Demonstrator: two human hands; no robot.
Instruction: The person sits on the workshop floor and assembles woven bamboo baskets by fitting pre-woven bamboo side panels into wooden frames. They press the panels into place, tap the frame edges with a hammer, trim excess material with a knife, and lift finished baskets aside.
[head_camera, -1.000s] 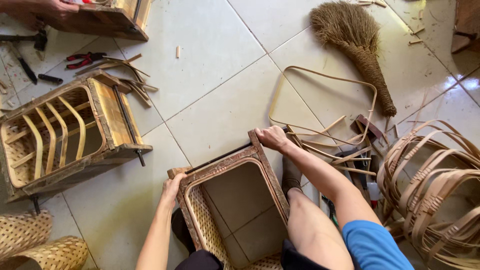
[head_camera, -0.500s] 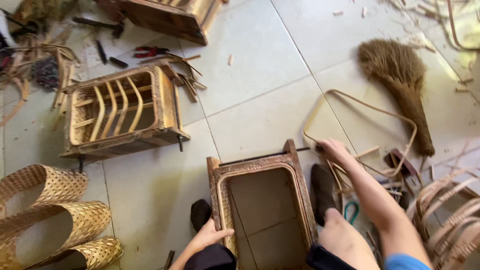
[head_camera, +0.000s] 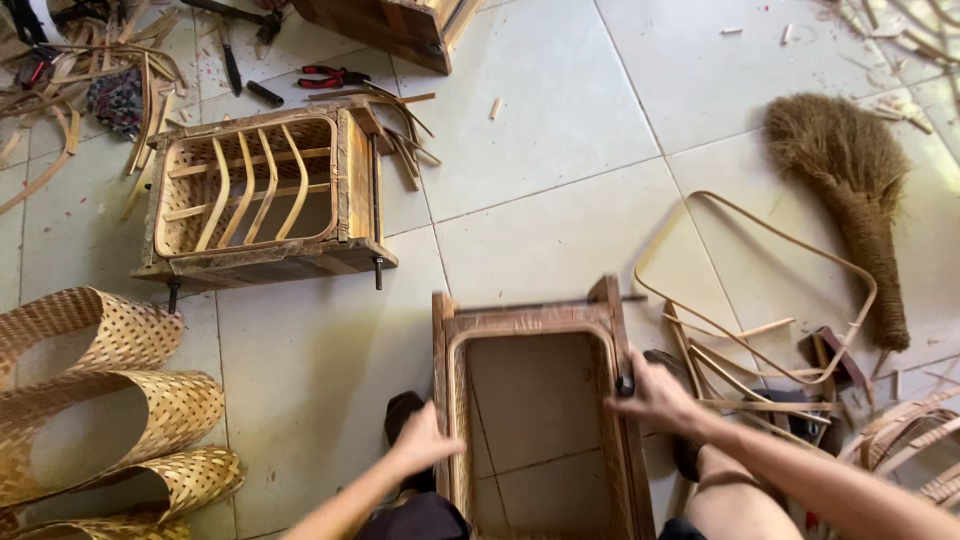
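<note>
From your head camera, looking straight down at a tiled floor (head_camera: 560, 130), you have a wooden frame mould (head_camera: 535, 400) lined with woven rattan standing open-topped at six o'clock, between your knees; your left hand (head_camera: 425, 440) lies flat against its outer left side, fingers together and pressing on the wood rather than curled round it; your right hand (head_camera: 655, 395) is clamped over the right rail, thumb inside and fingers outside, gripping the rim; a thin metal rod (head_camera: 545, 303) runs across the far end of the frame; at ten o'clock a second wooden mould (head_camera: 262, 195) lies on its side with bent bamboo strips showing inside; at eight o'clock, well apart from your left hand, woven bamboo bands (head_camera: 105, 400) are stacked in loose curves; at two o'clock a grass broom (head_camera: 850, 190) lies on the tiles, and just beside it a bent rattan hoop (head_camera: 760, 290) rests near your right hand; red-handled pliers (head_camera: 335, 75) lie at eleven o'clock among loose bamboo offcuts (head_camera: 405, 150).
</note>
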